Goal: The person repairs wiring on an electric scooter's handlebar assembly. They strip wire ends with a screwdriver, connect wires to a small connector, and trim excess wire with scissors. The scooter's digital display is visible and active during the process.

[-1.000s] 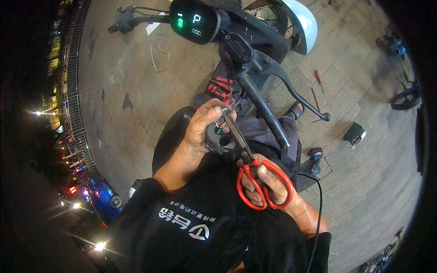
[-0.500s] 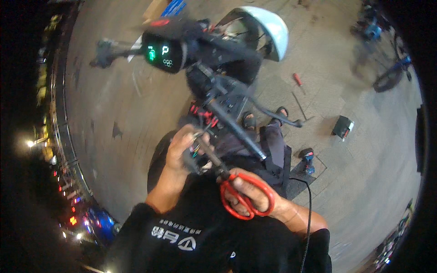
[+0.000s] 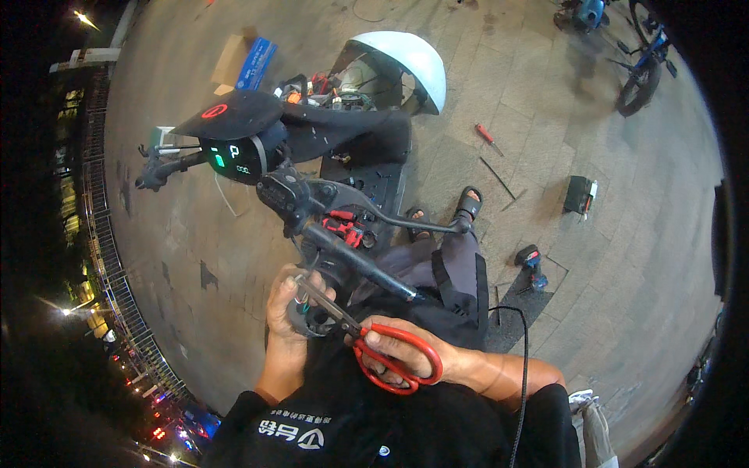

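Right grip (image 3: 404,351) is wrapped round the red-handled scissors (image 3: 360,334): fingers through the loops, thumb over the handle, blades angled up and left, looking nearly together. Left grip (image 3: 284,303) is clenched on a dark curved part (image 3: 301,321), with thin wires (image 3: 301,298) showing at its top. Scissor tips sit right at my left fingertips; can't tell if the blades touch a wire, too small.

All of that is low in front of my black shirt (image 3: 367,429), just below the scooter's bare handlebar tube (image 3: 359,261). Brake lever (image 3: 413,225) runs out to the right above the tube. Display (image 3: 236,158) is lit, further up and left. Red and black tool (image 3: 347,228) lies under the bar, kind unclear.

Beyond: pale blue shell (image 3: 413,54), open side showing loose wiring; blue box (image 3: 256,64) beside an open cardboard box (image 3: 230,62).

On the paving to my right: red screwdriver (image 3: 489,139), thin metal rod (image 3: 498,178) near it, black box (image 3: 579,195), cordless drill (image 3: 532,267) closer in. Black cable (image 3: 524,374) hangs past my right forearm. Blue bike (image 3: 641,86) at upper right.
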Motion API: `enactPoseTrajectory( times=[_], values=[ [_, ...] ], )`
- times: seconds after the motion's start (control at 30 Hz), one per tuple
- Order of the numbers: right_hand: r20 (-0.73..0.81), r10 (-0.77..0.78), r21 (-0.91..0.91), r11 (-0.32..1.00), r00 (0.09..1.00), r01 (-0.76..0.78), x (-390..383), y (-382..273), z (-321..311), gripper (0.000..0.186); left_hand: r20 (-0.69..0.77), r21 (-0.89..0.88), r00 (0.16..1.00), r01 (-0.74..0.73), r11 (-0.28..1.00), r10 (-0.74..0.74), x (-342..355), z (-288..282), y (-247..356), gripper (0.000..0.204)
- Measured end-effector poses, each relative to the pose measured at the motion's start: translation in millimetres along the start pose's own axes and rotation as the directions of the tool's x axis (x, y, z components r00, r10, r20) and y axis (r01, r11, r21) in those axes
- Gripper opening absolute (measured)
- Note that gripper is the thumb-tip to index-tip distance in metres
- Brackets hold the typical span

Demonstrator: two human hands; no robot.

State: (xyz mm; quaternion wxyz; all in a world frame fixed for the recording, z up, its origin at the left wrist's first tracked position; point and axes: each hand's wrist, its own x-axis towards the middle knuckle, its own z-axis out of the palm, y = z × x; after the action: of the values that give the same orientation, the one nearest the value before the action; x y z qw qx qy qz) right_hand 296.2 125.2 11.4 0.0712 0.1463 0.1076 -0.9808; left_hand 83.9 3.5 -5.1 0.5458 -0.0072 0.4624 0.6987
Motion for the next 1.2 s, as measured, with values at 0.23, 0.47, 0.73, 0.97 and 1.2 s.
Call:
enactPoseTrajectory(
  times=[0.23,0.47,0.73,0.97,1.2],
  values=[
    [-0.01,-0.022,-0.05,0.999,1.0,0.021,0,0,3,0.032,-0.051,0.057,0.999,-0.01,0.998,0.013,3,-3,-3,0.031],
    [-0.05,-0.128,-0.199,0.973,0.99,0.116,-15,1,4,0.035,0.166,-0.141,0.986,0.055,0.988,-0.032,22,-7,5,0.024],
    [-0.17,-0.37,-0.76,0.639,0.913,0.117,-11,24,3,0.044,0.25,-0.363,0.952,0.261,0.895,-0.177,27,-15,14,0.023],
    [-0.228,-0.144,-0.472,0.882,0.963,0.021,-7,7,27,0.041,0.231,-0.193,0.967,0.157,0.968,-0.111,26,-9,16,0.024],
    [-0.199,-0.12,-0.418,0.908,0.973,0.027,7,-3,32,0.046,0.277,-0.317,0.953,0.207,0.926,-0.118,29,-11,13,0.024]
  ],
)
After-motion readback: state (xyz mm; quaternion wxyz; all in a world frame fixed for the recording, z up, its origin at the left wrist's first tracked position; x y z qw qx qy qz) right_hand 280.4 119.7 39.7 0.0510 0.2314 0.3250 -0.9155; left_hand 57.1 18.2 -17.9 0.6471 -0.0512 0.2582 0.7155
